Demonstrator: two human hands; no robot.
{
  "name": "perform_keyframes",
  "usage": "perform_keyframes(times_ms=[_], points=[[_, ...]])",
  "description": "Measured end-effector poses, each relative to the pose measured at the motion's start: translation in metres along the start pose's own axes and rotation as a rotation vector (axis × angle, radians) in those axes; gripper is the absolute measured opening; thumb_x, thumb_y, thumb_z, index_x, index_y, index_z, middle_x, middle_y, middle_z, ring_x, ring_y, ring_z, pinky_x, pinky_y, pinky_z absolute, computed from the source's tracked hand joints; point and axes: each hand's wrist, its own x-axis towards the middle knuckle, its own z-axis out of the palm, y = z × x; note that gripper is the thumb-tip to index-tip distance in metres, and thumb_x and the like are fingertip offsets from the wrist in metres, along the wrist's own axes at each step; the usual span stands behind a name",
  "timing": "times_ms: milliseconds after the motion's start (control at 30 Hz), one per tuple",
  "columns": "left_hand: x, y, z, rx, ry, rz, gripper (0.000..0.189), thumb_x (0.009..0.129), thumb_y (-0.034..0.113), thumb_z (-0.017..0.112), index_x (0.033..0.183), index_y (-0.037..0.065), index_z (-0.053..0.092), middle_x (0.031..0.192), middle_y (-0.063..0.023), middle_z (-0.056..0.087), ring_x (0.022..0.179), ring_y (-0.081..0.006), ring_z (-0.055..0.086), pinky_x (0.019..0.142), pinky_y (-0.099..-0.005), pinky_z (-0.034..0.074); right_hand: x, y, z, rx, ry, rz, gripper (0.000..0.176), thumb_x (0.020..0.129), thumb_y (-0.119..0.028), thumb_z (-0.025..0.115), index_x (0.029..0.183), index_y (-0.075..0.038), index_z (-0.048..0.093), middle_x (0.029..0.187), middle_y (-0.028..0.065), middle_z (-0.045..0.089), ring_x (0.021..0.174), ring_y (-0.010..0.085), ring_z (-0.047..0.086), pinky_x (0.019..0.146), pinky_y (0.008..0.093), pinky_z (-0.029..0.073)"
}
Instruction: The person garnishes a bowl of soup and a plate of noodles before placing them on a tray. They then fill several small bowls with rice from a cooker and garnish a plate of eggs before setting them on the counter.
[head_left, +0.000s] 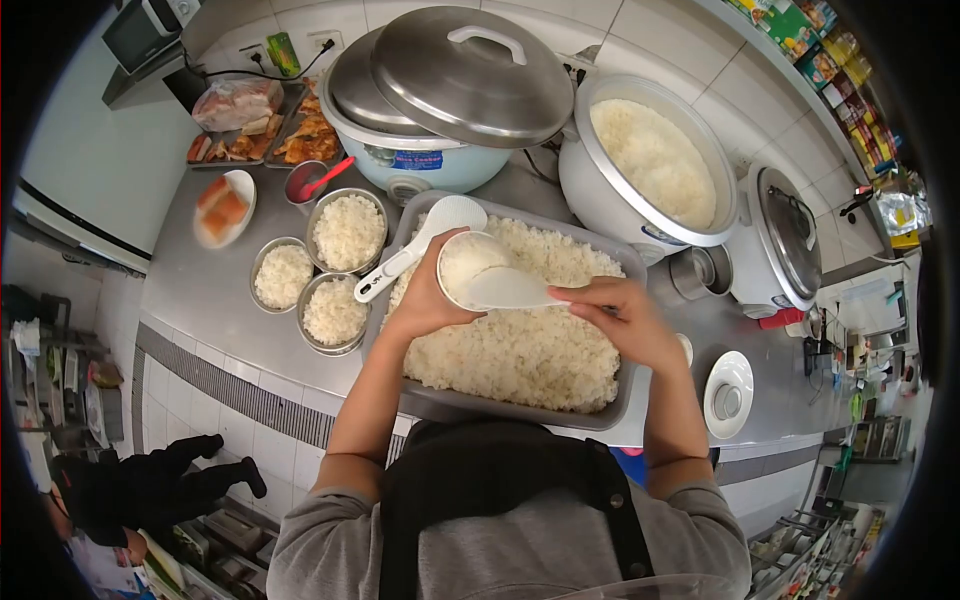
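My left hand [428, 302] is wrapped round a small white bowl [462, 254] filled with rice, held above the tray. My right hand [625, 315] grips the handle of a white rice paddle [508, 289], whose flat blade lies against the rice at the bowl's rim. Below both hands, a large grey tray [634, 262] holds a thick bed of cooked rice [520, 365]. A second white rice paddle [398, 264] rests across the tray's left edge, beside my left hand. Three metal bowls of rice [347, 231] stand left of the tray.
Behind the tray are a lidded rice cooker [440, 160], an uncovered rice pot [655, 165] and another cooker [780, 240]. A red-handled utensil [328, 177] sits in a metal cup. White saucers [728, 394] lie at right. Another person [140, 490] is at lower left.
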Motion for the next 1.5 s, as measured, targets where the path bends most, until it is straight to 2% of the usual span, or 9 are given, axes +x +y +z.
perform_keyframes(times_ms=[333,533,700,800,900,1000,1167,1433,1500], points=[[-0.009,-0.003,0.008,0.049,0.102,0.006,0.114,0.053,0.011,0.095,0.15,0.005,0.036,0.139,-0.0139,0.054,0.129,-0.0261,0.056,0.109,-0.041,0.046,-0.002,0.023,-0.031,0.241,0.165,0.225,0.027,0.097,-0.011,0.067,0.124,-0.011,0.075,0.097,0.0108,0.075,0.076,0.0084,0.056,0.069,0.0267,0.048],[-0.055,-0.006,0.005,0.078,0.341,0.052,0.12,0.053,0.02,0.097,0.151,0.004,0.03,0.141,-0.0168,0.05,0.129,-0.0301,0.054,0.11,-0.044,0.046,0.009,0.109,0.056,-0.705,-0.143,0.476,0.02,0.087,-0.008,0.059,0.096,-0.001,0.076,0.099,0.0226,0.073,0.092,0.0393,0.071,0.079,0.0476,0.057],[-0.129,-0.044,0.008,0.22,0.54,0.112,0.124,0.053,0.02,0.094,0.154,0.005,0.023,0.144,-0.0165,0.045,0.133,-0.0317,0.049,0.113,-0.047,0.042,0.057,0.085,0.036,-0.679,-0.54,0.427,0.019,0.088,-0.014,0.063,0.094,0.001,0.073,0.099,0.0244,0.073,0.094,0.0423,0.071,0.083,0.0506,0.056],[-0.152,-0.051,0.014,0.178,0.577,0.122,0.126,0.057,0.022,0.097,0.155,0.005,0.018,0.151,-0.0203,0.04,0.136,-0.0348,0.047,0.114,-0.0487,0.041,0.13,0.065,-0.01,-0.722,-0.316,0.172,0.042,0.095,-0.041,0.068,0.095,0.001,0.072,0.101,0.0265,0.072,0.101,0.0428,0.068,0.088,0.052,0.053],[-0.155,-0.059,0.023,0.063,0.678,0.07,0.126,0.056,0.017,0.095,0.155,0.006,0.019,0.146,-0.0162,0.042,0.133,-0.032,0.049,0.113,-0.0474,0.042,0.243,0.006,-0.052,-0.479,0.144,0.075,0.037,0.096,-0.039,0.065,0.091,-0.004,0.074,0.076,0.0212,0.068,0.073,0.0358,0.067,0.07,0.0489,0.05],[-0.156,-0.064,0.021,0.004,0.732,0.124,0.126,0.056,0.014,0.095,0.156,0.006,0.018,0.146,-0.0163,0.043,0.133,-0.0317,0.049,0.112,-0.0474,0.043,0.352,0.014,-0.064,-0.685,0.466,-0.284,0.036,0.093,-0.028,0.07,0.117,-0.001,0.068,0.122,0.0223,0.065,0.111,0.039,0.064,0.091,0.0468,0.053],[-0.158,-0.064,0.013,0.188,0.803,0.093,0.129,0.053,0.009,0.094,0.157,0.007,0.017,0.146,-0.016,0.042,0.132,-0.0317,0.048,0.111,-0.0477,0.045,0.461,0.063,-0.048,-0.715,0.385,-0.008,0.037,0.093,-0.015,0.067,0.129,-0.008,0.065,0.135,0.0189,0.056,0.128,0.0389,0.054,0.105,0.0513,0.047],[-0.161,-0.074,0.018,0.107,0.883,0.004,0.129,0.049,0.007,0.092,0.157,0.01,0.021,0.144,-0.0142,0.044,0.13,-0.0308,0.049,0.11,-0.0476,0.045,0.397,0.008,-0.137,-0.824,0.27,-0.318,0.049,0.089,0.001,0.057,0.135,-0.016,0.062,0.112,0.0202,0.059,0.106,0.0404,0.06,0.097,0.0466,0.049],[-0.159,-0.072,0.018,0.118,0.875,0.009,0.129,0.048,0.008,0.092,0.157,0.011,0.022,0.144,-0.0141,0.045,0.13,-0.0308,0.05,0.111,-0.0474,0.045,0.398,0.038,-0.188,-1.0,0.278,-0.305,0.063,0.088,-0.004,0.065,0.147,-0.013,0.044,0.154,0.0224,0.037,0.124,0.0455,0.055,0.105,0.0466,0.047]])
